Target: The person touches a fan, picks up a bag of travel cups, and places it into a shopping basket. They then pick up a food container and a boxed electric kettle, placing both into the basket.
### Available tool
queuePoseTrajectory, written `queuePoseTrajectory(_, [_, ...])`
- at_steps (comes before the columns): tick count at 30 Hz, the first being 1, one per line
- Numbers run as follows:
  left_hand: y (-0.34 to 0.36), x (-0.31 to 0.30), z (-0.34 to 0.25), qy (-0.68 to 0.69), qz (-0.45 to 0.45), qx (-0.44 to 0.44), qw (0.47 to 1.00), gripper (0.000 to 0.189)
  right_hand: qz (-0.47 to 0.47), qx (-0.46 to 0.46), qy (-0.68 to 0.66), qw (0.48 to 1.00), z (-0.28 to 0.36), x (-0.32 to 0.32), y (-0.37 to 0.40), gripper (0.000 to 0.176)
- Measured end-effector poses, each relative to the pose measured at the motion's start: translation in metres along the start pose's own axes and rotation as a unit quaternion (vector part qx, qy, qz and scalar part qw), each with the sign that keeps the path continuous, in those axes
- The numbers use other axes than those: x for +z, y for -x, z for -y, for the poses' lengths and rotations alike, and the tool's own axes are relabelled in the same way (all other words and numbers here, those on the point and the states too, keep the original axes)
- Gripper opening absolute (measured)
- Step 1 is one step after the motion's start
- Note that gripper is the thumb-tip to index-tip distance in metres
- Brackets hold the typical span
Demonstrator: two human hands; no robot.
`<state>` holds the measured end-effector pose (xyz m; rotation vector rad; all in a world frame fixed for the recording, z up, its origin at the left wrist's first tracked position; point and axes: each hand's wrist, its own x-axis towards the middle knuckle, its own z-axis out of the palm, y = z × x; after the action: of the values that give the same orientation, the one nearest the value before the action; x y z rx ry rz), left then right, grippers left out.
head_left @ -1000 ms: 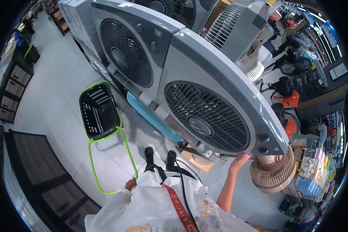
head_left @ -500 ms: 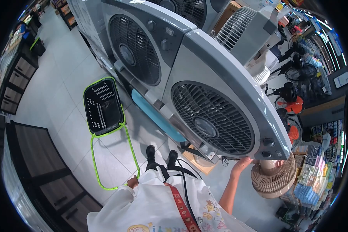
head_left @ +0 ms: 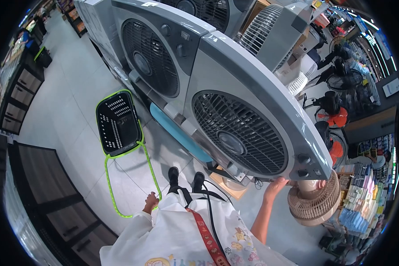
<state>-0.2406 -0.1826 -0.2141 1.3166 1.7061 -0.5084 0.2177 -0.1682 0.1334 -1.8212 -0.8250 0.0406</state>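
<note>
Fan (head_left: 239, 128) bottom corner against open right hand (head_left: 275, 184); left hand (head_left: 150, 203) at basket handle (head_left: 110, 186), grip unclear.

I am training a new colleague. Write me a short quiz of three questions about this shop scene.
1. True or false: the right hand touches the lower corner of the nearest grey box fan.
2. The handle of the black basket is: A red, B green, C white.
3. Which hand is beside that handle?
Key: 1 true; 2 B; 3 the left hand.
</note>
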Motion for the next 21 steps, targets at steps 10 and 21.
queuePoseTrajectory(10, [0.027, -0.129, -0.176, 0.130, -0.360, 0.356, 0.853, 0.052, -0.016, -0.019, 0.008, 1.000, -0.032, -0.002, 0.001, 0.079])
queuePoseTrajectory(21, [0.096, -0.182, -0.319, 0.214, -0.381, 0.466, 0.769, 0.062, 0.052, -0.019, -0.040, 0.998, -0.039, -0.008, -0.002, 0.074])
